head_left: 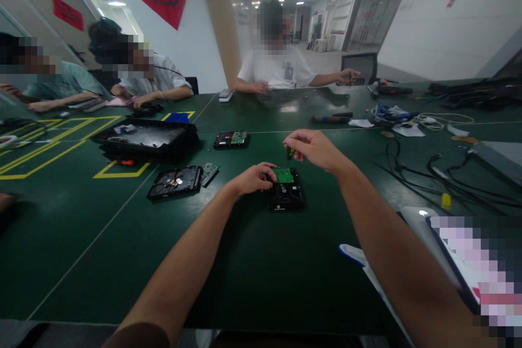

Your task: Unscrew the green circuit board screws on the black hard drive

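A black hard drive [285, 196] lies in front of me with its green circuit board [284, 175] facing up at the far end. My left hand [256, 178] grips the drive's left edge by the board, fingers curled over it. Above the board's far right corner, my right hand [312, 149] pinches a small screwdriver [290, 153] with a dark and yellow handle. Its thin shaft points down at the board; I cannot make out whether the tip sits in a screw.
Left of me lie another hard drive [175, 182], a loose circuit board [209, 174] and a black tray [142, 138]. A third drive [231, 139] is farther back. Black cables [432, 174] and a white-and-blue object [353, 254] are at right. Several people sit around the green table [228, 261].
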Available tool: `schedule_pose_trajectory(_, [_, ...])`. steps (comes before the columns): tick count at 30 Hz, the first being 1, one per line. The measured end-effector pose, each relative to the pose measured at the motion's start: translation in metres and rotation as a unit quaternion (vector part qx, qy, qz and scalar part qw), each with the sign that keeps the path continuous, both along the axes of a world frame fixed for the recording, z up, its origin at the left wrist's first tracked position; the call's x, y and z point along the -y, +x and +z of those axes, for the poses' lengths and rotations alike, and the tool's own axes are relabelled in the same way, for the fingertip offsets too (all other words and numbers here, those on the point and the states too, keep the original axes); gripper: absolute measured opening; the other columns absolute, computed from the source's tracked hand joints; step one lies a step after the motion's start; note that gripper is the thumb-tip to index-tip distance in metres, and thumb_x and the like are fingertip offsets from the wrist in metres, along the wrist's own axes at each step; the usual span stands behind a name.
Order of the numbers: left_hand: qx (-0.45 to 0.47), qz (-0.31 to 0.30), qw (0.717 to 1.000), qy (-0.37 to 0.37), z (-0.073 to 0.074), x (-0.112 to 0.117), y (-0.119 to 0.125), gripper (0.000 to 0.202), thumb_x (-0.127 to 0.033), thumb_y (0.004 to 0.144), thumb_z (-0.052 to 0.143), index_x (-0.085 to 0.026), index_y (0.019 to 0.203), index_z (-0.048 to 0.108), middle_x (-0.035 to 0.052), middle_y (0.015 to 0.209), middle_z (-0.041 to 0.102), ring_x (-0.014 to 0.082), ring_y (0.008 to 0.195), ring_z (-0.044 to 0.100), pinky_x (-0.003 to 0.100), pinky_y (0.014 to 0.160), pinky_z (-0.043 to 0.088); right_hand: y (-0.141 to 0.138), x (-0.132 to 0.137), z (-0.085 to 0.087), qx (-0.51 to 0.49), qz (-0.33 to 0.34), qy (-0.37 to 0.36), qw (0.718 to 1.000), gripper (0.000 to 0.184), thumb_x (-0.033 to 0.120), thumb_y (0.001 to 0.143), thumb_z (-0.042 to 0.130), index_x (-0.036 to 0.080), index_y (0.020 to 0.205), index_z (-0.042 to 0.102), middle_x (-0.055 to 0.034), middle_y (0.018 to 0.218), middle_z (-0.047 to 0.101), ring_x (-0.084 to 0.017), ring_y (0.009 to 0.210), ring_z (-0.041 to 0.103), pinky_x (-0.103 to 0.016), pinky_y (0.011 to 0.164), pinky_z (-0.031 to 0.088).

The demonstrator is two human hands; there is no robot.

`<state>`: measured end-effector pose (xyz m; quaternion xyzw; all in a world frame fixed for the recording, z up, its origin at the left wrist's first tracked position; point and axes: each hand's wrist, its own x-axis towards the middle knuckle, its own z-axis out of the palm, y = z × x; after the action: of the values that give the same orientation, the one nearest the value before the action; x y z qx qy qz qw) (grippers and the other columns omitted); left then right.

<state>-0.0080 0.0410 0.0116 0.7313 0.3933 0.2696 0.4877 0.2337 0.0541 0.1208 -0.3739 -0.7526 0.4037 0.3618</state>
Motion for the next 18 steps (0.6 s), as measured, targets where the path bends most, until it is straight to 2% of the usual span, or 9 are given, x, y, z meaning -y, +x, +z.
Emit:
schedule_pose_trajectory(7, [0.007, 0.027, 0.999, 0.019, -0.0061, -0.0034, 0.0039, 0.017, -0.01, 0.075, 0.071, -0.012, 0.091, 0.07, 0.0124, 0.152, 0.042, 0.0005, 0.061, 0.054, 0.02, 0.053, 0.053, 0.0002, -0.0032, -0.0019, -0.007, -0.006, 0.003, 1.0, 0.02, 0.04, 0.091, 0.066, 0.021, 0.094, 0.072, -0.0043, 0.08, 0.069, -0.014, 0.062, 0.06, -0.03, 0.055, 0.049])
schedule_pose_trajectory(18, [0.008, 0.022, 1.0, 0.005, -0.0067, -0.0081, 0.0062, 0.017, -0.009, 0.075, 0.07, -0.012, 0.092, 0.072, 0.0135, 0.153, 0.041, 0.002, 0.064, 0.057, 0.021, 0.053, 0.055, 0.0047, -0.0088, -0.0064, -0.021, -0.011, -0.008, 1.0, 0.023, 0.042, 0.092, 0.065, 0.021, 0.098, 0.072, -0.0047, 0.077, 0.068, -0.015, 0.064, 0.063, -0.03, 0.058, 0.052])
